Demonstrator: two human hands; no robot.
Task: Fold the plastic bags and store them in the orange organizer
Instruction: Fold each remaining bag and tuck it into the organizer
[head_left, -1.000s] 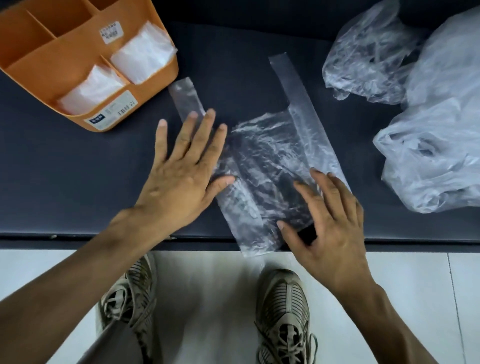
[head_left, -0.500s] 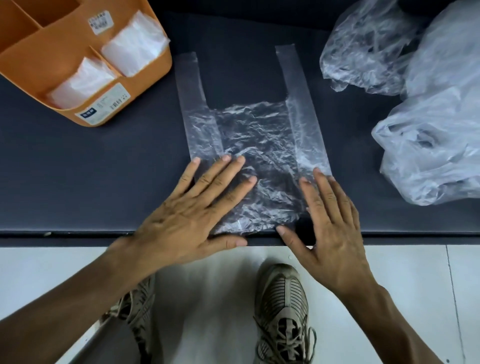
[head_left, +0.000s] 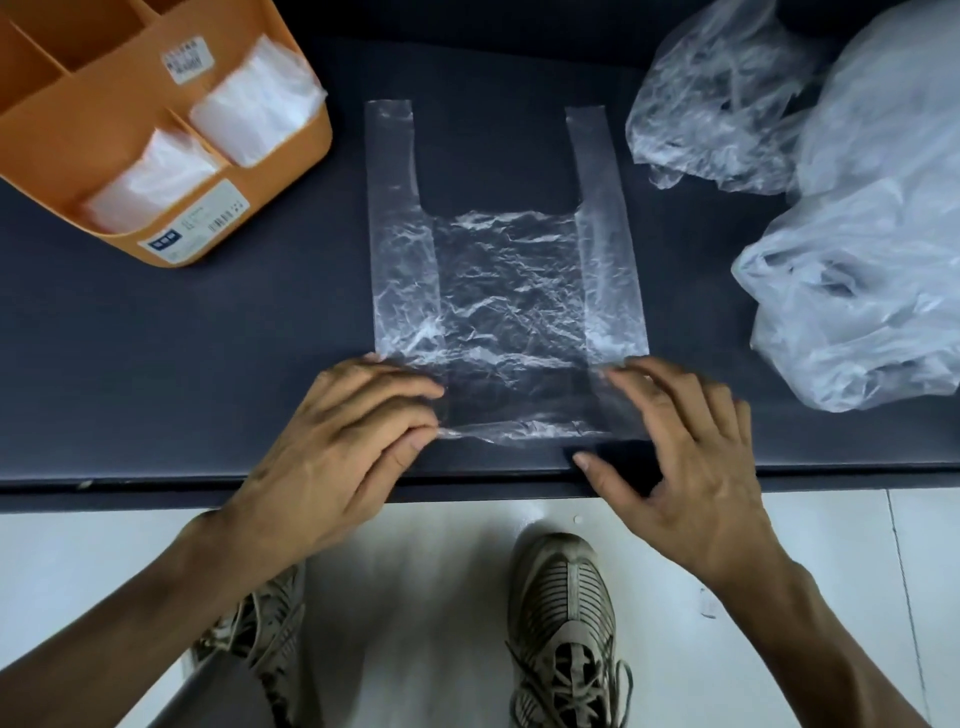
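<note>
Both hands work the near edge of a clear plastic bag (head_left: 506, 291) that lies flat on the dark table (head_left: 156, 364). At about 7 o'clock of the bag, the left hand (head_left: 332, 441) has its fingers curled and its thumb tip meets them on the bag's near left corner, pinching the film. At about 5 o'clock, the right hand (head_left: 691, 467) lies over the near right corner with its fingers bent down onto the film and its thumb reaching along the table edge beneath the bag's bottom hem; whether it pinches the corner or only presses it I cannot tell.

The bag sits at the middle of the table, its bottom hem close to the near edge and its two handles pointing toward 12 o'clock, spread apart and flat. Its body is wrinkled, with a side fold down each flank.

At 10 o'clock from the bag stands the orange organizer (head_left: 104, 119), well apart from it, with folded bags (head_left: 254, 104) tucked in two of its front compartments. At 2 to 3 o'clock a heap of loose crumpled bags (head_left: 841, 280) rests on the table. Below the table edge, at 6 o'clock, two worn sneakers (head_left: 566, 618) stand on a pale floor (head_left: 78, 571).
</note>
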